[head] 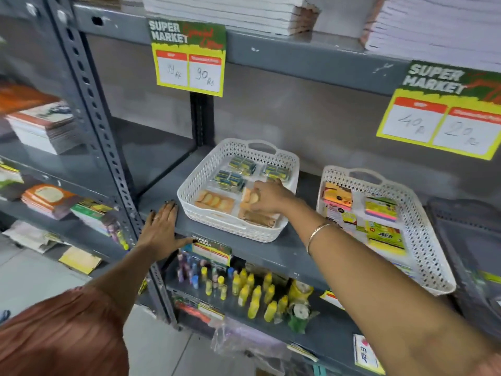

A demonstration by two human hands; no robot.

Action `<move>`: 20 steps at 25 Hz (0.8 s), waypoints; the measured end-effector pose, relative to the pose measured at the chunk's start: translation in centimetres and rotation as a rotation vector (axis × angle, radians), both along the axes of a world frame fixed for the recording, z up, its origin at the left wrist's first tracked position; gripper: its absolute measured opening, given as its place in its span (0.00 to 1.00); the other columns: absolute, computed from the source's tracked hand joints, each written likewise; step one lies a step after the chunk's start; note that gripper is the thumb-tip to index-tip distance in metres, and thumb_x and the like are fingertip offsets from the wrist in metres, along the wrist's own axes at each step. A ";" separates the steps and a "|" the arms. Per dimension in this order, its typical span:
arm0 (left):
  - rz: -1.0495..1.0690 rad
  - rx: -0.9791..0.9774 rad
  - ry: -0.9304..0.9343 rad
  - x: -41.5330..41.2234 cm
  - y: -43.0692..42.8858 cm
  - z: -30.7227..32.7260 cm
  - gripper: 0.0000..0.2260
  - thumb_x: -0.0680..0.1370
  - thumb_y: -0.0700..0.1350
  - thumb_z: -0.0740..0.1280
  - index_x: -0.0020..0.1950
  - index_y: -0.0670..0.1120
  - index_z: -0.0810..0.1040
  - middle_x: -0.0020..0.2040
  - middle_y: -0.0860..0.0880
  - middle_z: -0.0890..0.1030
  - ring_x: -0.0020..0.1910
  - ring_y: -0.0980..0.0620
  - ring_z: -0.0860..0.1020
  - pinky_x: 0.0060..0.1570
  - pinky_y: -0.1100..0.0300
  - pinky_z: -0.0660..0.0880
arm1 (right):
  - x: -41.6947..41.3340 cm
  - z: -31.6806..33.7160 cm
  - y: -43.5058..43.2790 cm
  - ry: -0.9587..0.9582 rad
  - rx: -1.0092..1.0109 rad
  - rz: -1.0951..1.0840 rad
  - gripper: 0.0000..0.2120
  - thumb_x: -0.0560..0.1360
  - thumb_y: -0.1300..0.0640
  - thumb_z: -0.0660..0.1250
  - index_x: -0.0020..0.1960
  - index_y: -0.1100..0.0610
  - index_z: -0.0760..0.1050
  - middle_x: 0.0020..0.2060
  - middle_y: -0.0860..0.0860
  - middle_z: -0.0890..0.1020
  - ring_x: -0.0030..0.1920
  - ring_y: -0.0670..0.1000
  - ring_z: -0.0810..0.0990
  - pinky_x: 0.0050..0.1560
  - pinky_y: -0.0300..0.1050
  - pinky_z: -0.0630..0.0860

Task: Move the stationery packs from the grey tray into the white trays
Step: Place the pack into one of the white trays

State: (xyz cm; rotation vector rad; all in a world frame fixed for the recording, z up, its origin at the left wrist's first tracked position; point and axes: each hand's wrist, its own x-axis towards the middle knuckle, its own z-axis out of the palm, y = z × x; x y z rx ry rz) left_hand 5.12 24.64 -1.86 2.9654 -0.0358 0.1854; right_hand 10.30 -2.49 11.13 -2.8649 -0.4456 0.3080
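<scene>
Two white perforated trays stand side by side on the grey middle shelf. The left white tray (189, 191) holds blue-green packs (230, 179) at the back and orange packs (215, 202) at the front. My right hand (267, 196) reaches into it, fingers curled on an orange pack (250, 198) at the front right. The right white tray (425, 237) holds pink, yellow and green sticky-note packs (381, 211). The dark grey tray (461, 229) sits at the far right, its contents hard to make out. My left hand (161, 229) lies flat on the shelf's front edge, fingers spread.
Price cards (189, 58) hang from the shelf above, which carries stacks of notebooks (230, 12). Glue bottles (252, 291) fill the shelf below. A perforated upright post (92, 109) stands left of my left hand, with stacked books (46, 128) beyond it.
</scene>
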 end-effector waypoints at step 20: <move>-0.030 0.056 -0.035 -0.5 -0.1 -0.1 0.44 0.71 0.68 0.60 0.74 0.39 0.52 0.75 0.41 0.57 0.74 0.44 0.53 0.72 0.43 0.47 | -0.4 -2.0 0.2 -0.039 -0.189 0.075 0.37 0.73 0.47 0.68 0.75 0.58 0.57 0.72 0.58 0.65 0.72 0.59 0.62 0.67 0.56 0.68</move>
